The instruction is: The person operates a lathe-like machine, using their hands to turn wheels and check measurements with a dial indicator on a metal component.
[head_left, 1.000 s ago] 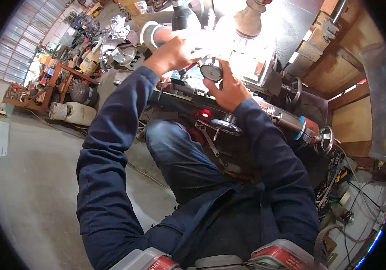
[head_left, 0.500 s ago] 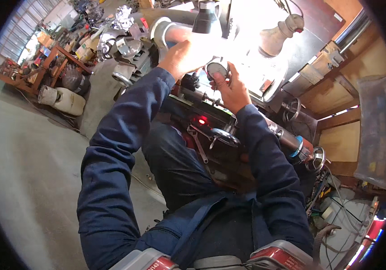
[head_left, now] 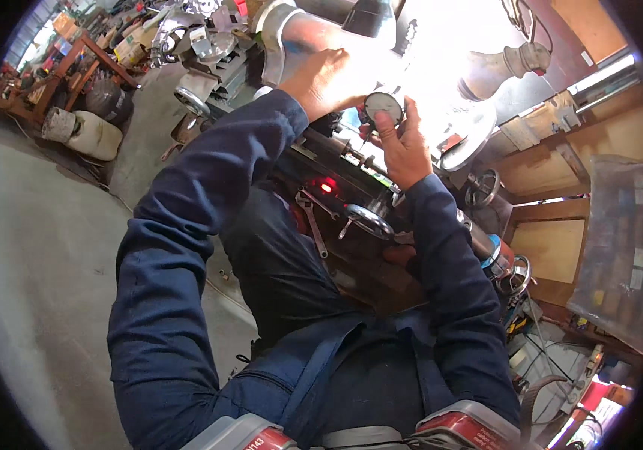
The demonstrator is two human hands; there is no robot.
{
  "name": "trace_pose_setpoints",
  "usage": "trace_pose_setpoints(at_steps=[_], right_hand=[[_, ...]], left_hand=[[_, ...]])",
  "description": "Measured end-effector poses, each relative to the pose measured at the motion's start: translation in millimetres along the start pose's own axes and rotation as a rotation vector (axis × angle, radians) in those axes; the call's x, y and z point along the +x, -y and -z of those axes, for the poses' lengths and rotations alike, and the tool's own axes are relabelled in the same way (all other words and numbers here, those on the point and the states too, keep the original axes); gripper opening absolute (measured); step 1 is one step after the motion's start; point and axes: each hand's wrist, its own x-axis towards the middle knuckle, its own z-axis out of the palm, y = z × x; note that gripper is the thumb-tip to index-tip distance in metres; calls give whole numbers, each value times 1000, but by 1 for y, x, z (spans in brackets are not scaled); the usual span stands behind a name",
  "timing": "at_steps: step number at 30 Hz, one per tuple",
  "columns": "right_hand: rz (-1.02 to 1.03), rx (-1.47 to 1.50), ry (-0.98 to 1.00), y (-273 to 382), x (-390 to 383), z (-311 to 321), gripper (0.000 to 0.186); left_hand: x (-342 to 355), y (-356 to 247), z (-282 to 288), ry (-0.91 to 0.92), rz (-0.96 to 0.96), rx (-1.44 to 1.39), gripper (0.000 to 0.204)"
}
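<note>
My right hand [head_left: 405, 150] grips a round dial gauge [head_left: 383, 99], its thumb across the face. Just left of it, my left hand [head_left: 318, 82] is curled, fingertips lost in glare, so what it holds is unclear. Both hands are over a brightly lit metal machine with a steel shaft [head_left: 359, 157] below the gauge. A dark, cone-shaped fitting [head_left: 370, 22] stands beyond my left hand. A handwheel [head_left: 366, 221], a small red light [head_left: 327, 185] and an adjustable wrench [head_left: 314, 229] are lower down, above my knee.
A wooden panel [head_left: 550, 240] and a hanging clear plastic sheet [head_left: 610, 247] flank the machine at right, with more handwheels [head_left: 483, 187]. At left, gas cylinders [head_left: 89, 135] and a rusty rack [head_left: 74, 82] of clutter stand on the concrete floor [head_left: 51, 270].
The view has shifted, putting the machine higher in the picture. My hands and the gauge sit a little higher and further right; my right hand still grips the gauge.
</note>
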Motion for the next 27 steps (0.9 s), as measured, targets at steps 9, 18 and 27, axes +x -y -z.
trace_pose_setpoints(at_steps=[9,18,27], right_hand=[[-42,173,5,-2,1,0,70],[-15,69,27,4,0,-6,74],[14,102,108,-11,5,5,72]], left_hand=[[3,-2,15,163,375,-265,29],[6,20,6,242,166,-250,25],[9,8,24,356,221,-100,24]])
